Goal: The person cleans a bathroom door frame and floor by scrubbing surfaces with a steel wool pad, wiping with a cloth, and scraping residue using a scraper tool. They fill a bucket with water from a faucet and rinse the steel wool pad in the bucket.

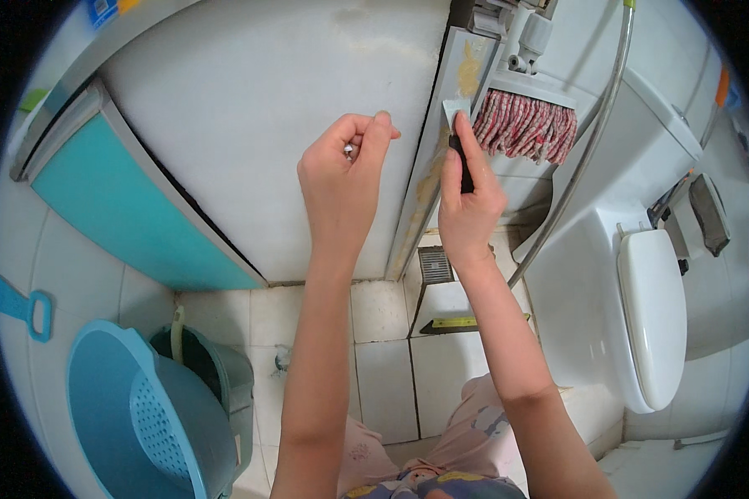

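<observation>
My right hand (472, 199) is closed around the black handle of a scraper (455, 112), index finger stretched along it towards the flat blade. That blade lies against a pale upright strip (424, 181) marked with yellowish residue, at the edge of a white panel (274, 125). In front of the panel, my left hand (347, 168) is curled with the thumb near the fingertips; a small shiny whitish bit shows between the curled fingers, too small to name. Right of the blade hangs a mop head (527, 125) of red and white strands.
A white toilet (652, 318) stands at the right, with a metal hose (590, 150) before it. Lower left are a blue basin (106, 399) and a green bucket (240, 374). A floor drain (435, 265) and a yellow-edged squeegee (452, 323) lie ahead; a turquoise panel (131, 218) is at left.
</observation>
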The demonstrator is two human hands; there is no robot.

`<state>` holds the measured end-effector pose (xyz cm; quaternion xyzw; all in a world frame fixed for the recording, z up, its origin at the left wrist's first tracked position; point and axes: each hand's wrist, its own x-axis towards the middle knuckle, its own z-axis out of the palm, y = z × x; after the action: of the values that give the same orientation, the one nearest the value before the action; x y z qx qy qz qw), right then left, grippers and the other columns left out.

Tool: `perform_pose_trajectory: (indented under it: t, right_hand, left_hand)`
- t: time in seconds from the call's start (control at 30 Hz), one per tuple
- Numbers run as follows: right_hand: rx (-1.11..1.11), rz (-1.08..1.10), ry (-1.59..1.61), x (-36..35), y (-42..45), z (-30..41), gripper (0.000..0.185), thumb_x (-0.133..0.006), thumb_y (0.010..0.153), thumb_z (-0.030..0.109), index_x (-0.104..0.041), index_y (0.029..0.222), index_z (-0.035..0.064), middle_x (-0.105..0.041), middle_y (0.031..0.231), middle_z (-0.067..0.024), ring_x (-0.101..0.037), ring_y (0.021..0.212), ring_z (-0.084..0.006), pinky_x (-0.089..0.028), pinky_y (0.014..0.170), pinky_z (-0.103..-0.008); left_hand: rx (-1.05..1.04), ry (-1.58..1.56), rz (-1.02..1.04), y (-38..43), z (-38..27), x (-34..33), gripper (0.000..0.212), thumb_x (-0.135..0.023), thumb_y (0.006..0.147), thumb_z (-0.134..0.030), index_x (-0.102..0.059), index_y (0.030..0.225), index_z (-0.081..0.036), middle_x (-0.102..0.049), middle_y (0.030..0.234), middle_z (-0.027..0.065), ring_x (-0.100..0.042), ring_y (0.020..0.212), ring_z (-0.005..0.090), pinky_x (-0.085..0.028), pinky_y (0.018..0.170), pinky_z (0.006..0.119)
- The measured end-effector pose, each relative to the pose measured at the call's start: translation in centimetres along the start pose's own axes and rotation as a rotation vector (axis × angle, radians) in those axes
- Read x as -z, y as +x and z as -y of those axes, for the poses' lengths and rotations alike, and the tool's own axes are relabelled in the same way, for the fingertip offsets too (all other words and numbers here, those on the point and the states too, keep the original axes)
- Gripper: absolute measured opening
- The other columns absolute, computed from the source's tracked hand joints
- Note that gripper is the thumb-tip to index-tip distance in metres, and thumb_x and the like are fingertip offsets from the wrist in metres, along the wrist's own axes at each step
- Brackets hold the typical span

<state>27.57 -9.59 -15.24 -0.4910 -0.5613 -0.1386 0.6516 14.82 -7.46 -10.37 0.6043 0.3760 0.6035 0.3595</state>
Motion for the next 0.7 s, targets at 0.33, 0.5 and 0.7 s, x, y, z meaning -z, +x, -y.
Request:
perform_pose_trajectory:
  t: [0.33, 0.5, 0.7]
  right_hand:
    - [-0.016, 0.063, -0.044, 0.5, -1.4, 0.3, 0.039, -0.054, 0.086, 0.001, -0.053, 0.124, 0.0074, -0.064, 0.097, -0.015, -0.06, 0.076, -0.023, -0.047, 0.071, -0.0287]
    - [-0.112, 0.069, -0.003, 0.4, -0.3, 0.9, 0.041, -0.054, 0.085, 0.0, -0.053, 0.125, 0.0093, -0.062, 0.091, -0.0177, -0.058, 0.071, -0.0239, -0.047, 0.068, -0.0282]
    - [-0.067, 0.083, -0.001, 0.7, -0.3, 0.6, 0.042, -0.055, 0.085, 0.001, -0.052, 0.125, 0.0108, -0.061, 0.085, -0.0157, -0.055, 0.066, -0.0233, -0.046, 0.066, -0.0277]
  left_hand:
    - [0.018, -0.021, -0.007, 0.2, 0.9, -0.7, 0.025, -0.059, 0.087, -0.023, -0.064, 0.074, -0.002, -0.049, 0.058, -0.0056, -0.031, 0.051, 0.0019, -0.024, 0.046, 0.021]
    - [0.084, -0.053, 0.003, 0.2, 0.8, -0.8, 0.024, -0.059, 0.087, -0.022, -0.065, 0.075, -0.003, -0.047, 0.06, -0.0084, -0.028, 0.053, 0.0005, -0.02, 0.046, 0.019]
    - [0.066, -0.05, 0.002, 0.3, 1.0, -0.8, 0.027, -0.058, 0.087, -0.023, -0.063, 0.074, 0.0, -0.048, 0.054, -0.004, -0.035, 0.05, 0.0028, -0.026, 0.045, 0.022]
